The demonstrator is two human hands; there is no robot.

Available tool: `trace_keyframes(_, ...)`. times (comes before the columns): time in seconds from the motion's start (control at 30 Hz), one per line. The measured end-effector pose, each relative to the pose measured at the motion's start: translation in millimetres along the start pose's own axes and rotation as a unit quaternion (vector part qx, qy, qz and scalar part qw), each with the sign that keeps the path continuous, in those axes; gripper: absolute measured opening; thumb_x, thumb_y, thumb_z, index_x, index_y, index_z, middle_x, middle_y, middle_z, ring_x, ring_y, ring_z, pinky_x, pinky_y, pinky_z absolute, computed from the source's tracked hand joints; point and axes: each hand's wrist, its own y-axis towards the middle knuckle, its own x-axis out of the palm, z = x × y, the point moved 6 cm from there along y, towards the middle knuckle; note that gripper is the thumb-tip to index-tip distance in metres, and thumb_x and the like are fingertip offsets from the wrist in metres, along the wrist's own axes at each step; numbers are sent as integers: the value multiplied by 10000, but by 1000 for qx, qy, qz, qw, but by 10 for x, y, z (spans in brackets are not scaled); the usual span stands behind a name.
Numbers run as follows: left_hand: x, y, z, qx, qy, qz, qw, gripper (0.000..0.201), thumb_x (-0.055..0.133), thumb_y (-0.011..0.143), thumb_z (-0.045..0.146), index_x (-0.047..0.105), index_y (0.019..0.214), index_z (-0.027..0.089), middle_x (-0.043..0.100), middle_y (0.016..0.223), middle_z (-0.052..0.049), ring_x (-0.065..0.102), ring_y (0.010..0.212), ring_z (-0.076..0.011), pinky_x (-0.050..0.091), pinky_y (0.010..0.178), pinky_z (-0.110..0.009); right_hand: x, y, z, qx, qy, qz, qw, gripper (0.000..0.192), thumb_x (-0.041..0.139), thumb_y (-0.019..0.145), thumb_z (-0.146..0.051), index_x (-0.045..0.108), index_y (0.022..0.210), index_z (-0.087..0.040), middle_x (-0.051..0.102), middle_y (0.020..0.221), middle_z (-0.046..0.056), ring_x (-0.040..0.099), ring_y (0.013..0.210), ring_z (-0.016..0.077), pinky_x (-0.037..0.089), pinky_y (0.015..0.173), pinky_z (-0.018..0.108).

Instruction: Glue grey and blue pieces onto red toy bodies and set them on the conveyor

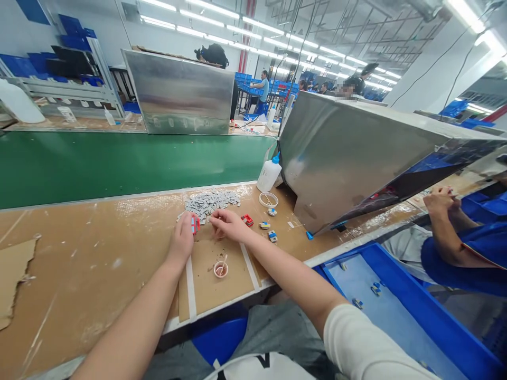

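My left hand [182,238] grips a small red part with a blue piece [195,224] against the brown worktop [99,248]. My right hand [227,222] rests just to its right, fingers curled at the near edge of a heap of small grey flat pieces [210,201]; whether it pinches one I cannot tell. A second red part [247,219] lies right of my right hand. Near my wrists stands a small cup with a stick in it [221,269] on a taped cardboard pad [222,279].
Several small blue-and-yellow parts [269,224] and a clear round lid [268,199] lie to the right. A white squeeze bottle [269,174] stands by a steel hood [356,153]. A green conveyor belt [119,163] runs behind. A co-worker's hand [441,200] works at right, above a blue tray [396,301].
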Motion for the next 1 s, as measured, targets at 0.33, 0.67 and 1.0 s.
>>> trace_keyframes(0.33,114,-58,1,58,123,-37,990,458,384,1088,629,644,993,265,653,868,-37,606,793,-248,481,790,-371,210,-149,3,22,355,76,931,279,516,1105,-474,535,979,-226,577,690,-59,586,641,130,487,651,234)
trace_keyframes(0.67,111,-65,16,83,161,-36,983,472,334,1132,614,618,1025,252,654,882,-31,594,750,-213,470,731,-349,140,-136,-50,-23,260,102,960,254,495,1099,-367,553,907,-210,579,847,-14,526,830,158,378,800,259)
trace_keyframes(1.0,155,-76,77,122,183,-34,975,489,341,1121,643,592,975,249,658,892,-41,628,818,-230,499,808,-373,121,-174,-89,-15,196,119,973,224,523,1082,-275,531,868,-209,610,845,8,518,808,163,332,749,265)
